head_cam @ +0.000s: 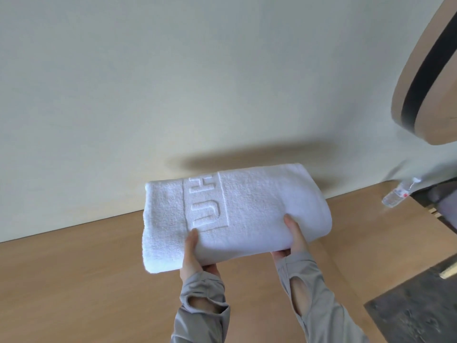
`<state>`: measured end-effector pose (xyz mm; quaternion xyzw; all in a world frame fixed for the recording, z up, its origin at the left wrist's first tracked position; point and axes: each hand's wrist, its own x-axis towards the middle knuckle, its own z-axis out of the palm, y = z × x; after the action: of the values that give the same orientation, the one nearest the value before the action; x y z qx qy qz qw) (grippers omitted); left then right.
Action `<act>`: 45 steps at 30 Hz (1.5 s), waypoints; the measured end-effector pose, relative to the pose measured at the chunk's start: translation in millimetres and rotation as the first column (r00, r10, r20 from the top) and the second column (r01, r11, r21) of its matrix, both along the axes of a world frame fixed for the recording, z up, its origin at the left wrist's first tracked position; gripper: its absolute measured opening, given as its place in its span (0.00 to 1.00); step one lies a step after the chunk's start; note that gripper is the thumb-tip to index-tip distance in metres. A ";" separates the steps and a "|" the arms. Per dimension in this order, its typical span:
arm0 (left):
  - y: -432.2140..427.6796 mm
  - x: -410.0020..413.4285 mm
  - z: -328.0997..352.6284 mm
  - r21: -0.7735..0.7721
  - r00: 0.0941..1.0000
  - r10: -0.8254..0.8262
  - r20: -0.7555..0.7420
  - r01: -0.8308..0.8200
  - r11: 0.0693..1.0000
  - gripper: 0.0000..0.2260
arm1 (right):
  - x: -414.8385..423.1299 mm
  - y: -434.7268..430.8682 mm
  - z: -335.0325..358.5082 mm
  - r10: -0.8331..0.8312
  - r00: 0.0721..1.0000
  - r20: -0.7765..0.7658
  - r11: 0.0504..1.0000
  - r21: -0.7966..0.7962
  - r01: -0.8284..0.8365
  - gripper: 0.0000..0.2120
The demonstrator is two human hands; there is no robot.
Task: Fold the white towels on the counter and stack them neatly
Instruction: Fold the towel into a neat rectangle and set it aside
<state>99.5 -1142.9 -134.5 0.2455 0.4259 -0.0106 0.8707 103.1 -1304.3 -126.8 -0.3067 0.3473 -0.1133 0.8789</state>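
White folded towel (247,214), pinched only along its near edge by left hand (195,253) and right hand (294,241), may sag open above the table (74,280).

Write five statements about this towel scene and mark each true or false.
1. The left hand and right hand both hold the folded towel, thumbs on top. True.
2. The towel is plain all over. False: a woven band with raised letters crosses it.
3. A clear bottle is on the counter at far right. True.
4. A second towel lies on the counter. False: only the held one shows.
5. The arms are bare. False: grey sleeves cover them.
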 end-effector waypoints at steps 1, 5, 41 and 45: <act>-7.8 7.5 -5.0 -0.003 1.000 0.005 0.003 -0.005 1.000 0.25 | 10.1 -8.3 -5.5 0.023 1.000 0.000 1.000 -0.002 -0.023 0.16; -27.8 31.9 -28.4 0.000 1.000 0.013 -0.021 -0.013 1.000 0.18 | 43.7 -29.6 -31.5 0.079 0.997 -0.009 0.996 0.030 -0.079 0.24; -28.1 71.3 -47.8 0.274 0.894 -0.202 -0.401 0.328 0.904 0.41 | 104.6 -61.2 -74.5 -0.153 0.759 -0.633 0.651 -0.642 -0.405 0.57; -22.5 50.2 -41.7 0.898 0.921 0.048 -0.387 0.365 0.247 0.40 | 98.0 -61.6 -68.0 -0.198 0.934 -0.297 -0.006 -0.953 -0.304 0.40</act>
<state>149.7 -1165.4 -176.2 0.7579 0.4580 0.1181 0.4493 201.1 -1366.0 -194.8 -0.8654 0.3005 -0.2346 0.3252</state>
